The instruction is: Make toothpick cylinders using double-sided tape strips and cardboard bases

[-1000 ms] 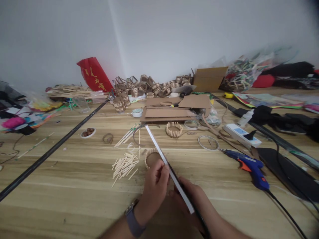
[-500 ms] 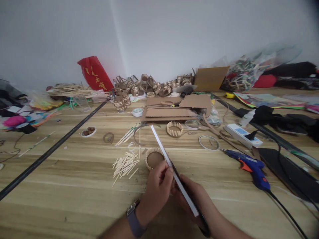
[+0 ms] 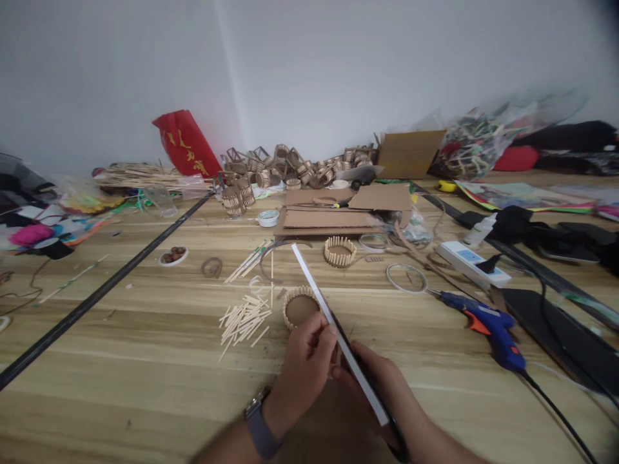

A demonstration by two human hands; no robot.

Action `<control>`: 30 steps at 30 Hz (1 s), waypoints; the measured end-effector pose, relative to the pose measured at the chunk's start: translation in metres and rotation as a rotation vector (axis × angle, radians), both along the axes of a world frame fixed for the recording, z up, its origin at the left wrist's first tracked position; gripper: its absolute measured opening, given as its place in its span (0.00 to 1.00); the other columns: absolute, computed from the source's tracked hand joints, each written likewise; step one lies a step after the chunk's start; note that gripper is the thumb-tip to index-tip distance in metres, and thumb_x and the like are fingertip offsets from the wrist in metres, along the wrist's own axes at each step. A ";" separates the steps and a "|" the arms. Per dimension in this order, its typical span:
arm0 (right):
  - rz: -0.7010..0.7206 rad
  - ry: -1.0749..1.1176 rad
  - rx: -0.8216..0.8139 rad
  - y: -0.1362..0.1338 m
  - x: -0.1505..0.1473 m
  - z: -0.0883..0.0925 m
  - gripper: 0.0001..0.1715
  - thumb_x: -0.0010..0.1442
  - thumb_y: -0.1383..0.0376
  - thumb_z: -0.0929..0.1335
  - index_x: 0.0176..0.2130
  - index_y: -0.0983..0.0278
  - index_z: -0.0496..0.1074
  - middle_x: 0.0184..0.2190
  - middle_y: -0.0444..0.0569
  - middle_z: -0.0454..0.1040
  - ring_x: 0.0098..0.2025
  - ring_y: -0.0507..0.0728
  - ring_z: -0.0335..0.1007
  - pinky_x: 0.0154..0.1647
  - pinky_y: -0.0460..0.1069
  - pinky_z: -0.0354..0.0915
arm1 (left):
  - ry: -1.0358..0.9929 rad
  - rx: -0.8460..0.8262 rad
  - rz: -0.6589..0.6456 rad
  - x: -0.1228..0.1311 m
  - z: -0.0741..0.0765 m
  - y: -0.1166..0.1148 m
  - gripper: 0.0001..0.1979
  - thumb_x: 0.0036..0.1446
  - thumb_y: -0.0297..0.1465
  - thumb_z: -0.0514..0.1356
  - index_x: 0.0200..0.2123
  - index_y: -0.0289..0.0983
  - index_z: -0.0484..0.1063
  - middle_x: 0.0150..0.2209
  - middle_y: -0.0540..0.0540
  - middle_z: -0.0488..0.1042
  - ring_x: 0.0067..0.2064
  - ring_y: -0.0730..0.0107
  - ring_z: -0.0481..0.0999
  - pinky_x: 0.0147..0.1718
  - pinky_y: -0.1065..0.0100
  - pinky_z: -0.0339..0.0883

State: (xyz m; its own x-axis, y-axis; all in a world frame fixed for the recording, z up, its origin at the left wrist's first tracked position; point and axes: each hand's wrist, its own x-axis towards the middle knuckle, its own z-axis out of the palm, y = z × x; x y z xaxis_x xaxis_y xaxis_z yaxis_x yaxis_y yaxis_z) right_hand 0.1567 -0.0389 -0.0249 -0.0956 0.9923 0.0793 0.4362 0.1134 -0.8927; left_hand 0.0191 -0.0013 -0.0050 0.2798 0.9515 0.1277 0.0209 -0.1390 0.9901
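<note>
While my right hand [image 3: 391,380] clasps the lower end of a long, black-edged white strip [image 3: 354,362] at lower centre, my left hand [image 3: 307,354] curls against its middle, though I cannot tell what those fingers grip. Just beyond on the desk [image 3: 169,374] sits a stick-walled ring [image 3: 287,312], near loose sticks [image 3: 245,320].

Left hand [image 3: 309,354], bare: shifted slightly right and a little nearer the person than one second ago. Right hand [image 3: 382,380]: shifted rightward likewise. White strip, dark-edged [image 3: 358,374]: moved along with both, its far end, beyond the left fingertips, now further right, its near end, beside the right fingers, also further right. Peg-walled ring [image 3: 289,309], just beyond the left fingers: more of rim and floor now exposed.
</note>
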 end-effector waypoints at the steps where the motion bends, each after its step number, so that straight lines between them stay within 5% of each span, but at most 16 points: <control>1: -0.011 -0.005 0.003 -0.001 -0.001 0.000 0.11 0.55 0.58 0.67 0.30 0.63 0.72 0.23 0.44 0.74 0.25 0.54 0.66 0.26 0.45 0.63 | 0.006 0.010 0.019 -0.001 0.001 0.001 0.17 0.63 0.39 0.50 0.23 0.39 0.58 0.19 0.55 0.57 0.21 0.76 0.58 0.20 0.74 0.53; 7: -0.069 0.083 -0.103 -0.002 -0.005 -0.012 0.09 0.54 0.60 0.65 0.27 0.62 0.70 0.20 0.42 0.70 0.22 0.53 0.65 0.22 0.45 0.61 | 0.036 0.013 0.142 -0.004 0.003 0.005 0.17 0.62 0.39 0.51 0.23 0.40 0.56 0.19 0.56 0.55 0.21 0.75 0.56 0.20 0.72 0.50; 12: 0.030 0.201 -0.159 0.001 -0.007 -0.012 0.14 0.58 0.61 0.60 0.30 0.62 0.72 0.19 0.43 0.72 0.21 0.53 0.68 0.21 0.45 0.63 | 0.067 0.058 0.124 -0.004 -0.002 0.006 0.16 0.62 0.39 0.50 0.23 0.40 0.55 0.20 0.55 0.55 0.22 0.74 0.55 0.22 0.71 0.50; 18: 0.032 0.002 0.017 0.004 -0.004 -0.007 0.08 0.50 0.64 0.66 0.31 0.64 0.72 0.23 0.44 0.75 0.24 0.53 0.69 0.25 0.45 0.65 | 0.064 0.036 0.065 -0.001 -0.004 0.005 0.16 0.62 0.38 0.49 0.23 0.40 0.55 0.20 0.55 0.55 0.22 0.74 0.55 0.22 0.71 0.50; 30: 0.042 -0.136 0.117 0.005 0.002 -0.014 0.11 0.55 0.63 0.65 0.35 0.64 0.76 0.24 0.46 0.77 0.24 0.54 0.70 0.27 0.45 0.66 | 0.061 0.044 0.068 -0.001 -0.004 0.003 0.16 0.63 0.37 0.50 0.23 0.40 0.55 0.20 0.56 0.55 0.22 0.76 0.55 0.21 0.72 0.50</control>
State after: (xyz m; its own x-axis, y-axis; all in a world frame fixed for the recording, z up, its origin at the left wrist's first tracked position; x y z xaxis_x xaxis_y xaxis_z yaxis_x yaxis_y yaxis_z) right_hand 0.1592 -0.0344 -0.0386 -0.1545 0.9720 0.1773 0.5445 0.2335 -0.8056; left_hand 0.0184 0.0021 -0.0093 0.2229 0.9625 0.1544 0.0922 -0.1785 0.9796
